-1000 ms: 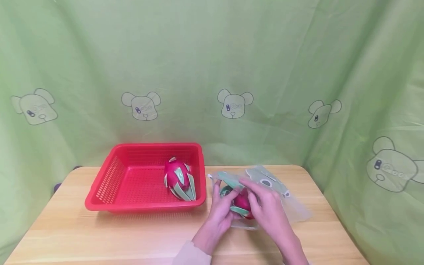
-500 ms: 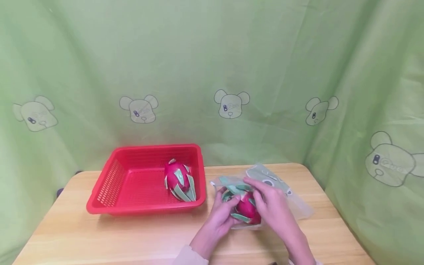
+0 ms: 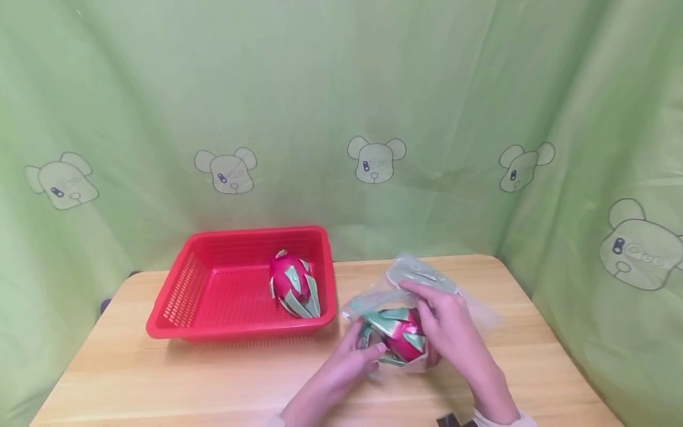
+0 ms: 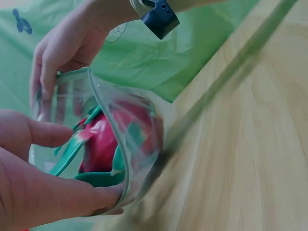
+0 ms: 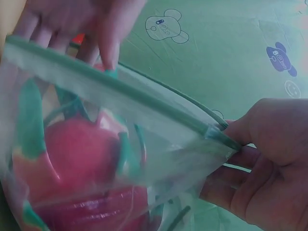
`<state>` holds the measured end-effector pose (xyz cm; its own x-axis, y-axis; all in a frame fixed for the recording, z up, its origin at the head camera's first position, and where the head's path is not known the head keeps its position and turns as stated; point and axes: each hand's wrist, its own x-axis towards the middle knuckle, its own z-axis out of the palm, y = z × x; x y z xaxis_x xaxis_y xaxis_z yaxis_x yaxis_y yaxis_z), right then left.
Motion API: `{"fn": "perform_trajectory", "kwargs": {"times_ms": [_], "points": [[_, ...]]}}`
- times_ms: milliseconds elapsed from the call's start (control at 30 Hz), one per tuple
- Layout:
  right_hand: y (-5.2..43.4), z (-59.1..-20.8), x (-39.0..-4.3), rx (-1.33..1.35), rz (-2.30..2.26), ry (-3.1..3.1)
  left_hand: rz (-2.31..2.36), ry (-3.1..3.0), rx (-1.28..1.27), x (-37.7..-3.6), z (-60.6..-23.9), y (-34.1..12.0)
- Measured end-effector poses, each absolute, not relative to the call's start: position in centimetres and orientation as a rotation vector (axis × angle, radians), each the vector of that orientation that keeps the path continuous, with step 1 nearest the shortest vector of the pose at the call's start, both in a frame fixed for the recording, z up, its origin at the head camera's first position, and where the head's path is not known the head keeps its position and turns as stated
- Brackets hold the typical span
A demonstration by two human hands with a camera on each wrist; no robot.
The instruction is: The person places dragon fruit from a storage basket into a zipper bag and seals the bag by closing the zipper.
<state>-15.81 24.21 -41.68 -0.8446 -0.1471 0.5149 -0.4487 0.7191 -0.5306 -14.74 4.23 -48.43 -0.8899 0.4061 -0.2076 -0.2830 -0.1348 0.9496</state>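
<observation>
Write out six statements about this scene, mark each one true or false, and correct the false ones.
1. A dragon fruit lies in the red basket. True.
2. Both dragon fruits are in the basket. False: the second dragon fruit is inside a clear bag.
3. The left hand and the right hand both touch that bag. True.
4. That bag is sealed shut. False: it is open.
5. In the head view, the basket is to the right of both hands. False: it is to their left.
6. The green curtain behind the wooden table carries bear-head outlines. True.
</observation>
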Motion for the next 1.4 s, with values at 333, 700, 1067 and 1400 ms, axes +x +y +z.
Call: {"fn": "perform_trajectory", "kwargs": {"times_ms": [333,700,1067,1400], "points": [[24.9,-41.2,-15.6,0.402,0.990,-2.418,1.678,2.126,0.456,-13.1,-45.9,1.5],[25.1,-41.1,-15.6,0.451,1.033,-2.373,1.180,2.539,0.639,-12.5,-44.2,-0.4],[25.3,-40.8,-15.5,0.409,1.013,-2.344,1.344,2.609,0.534,-13.7,-47.8,0.7],[25.2,-40.7,-15.3,0.386,1.030,-2.330,1.555,2.586,0.536,-14.3,-49.5,2.2]]}}
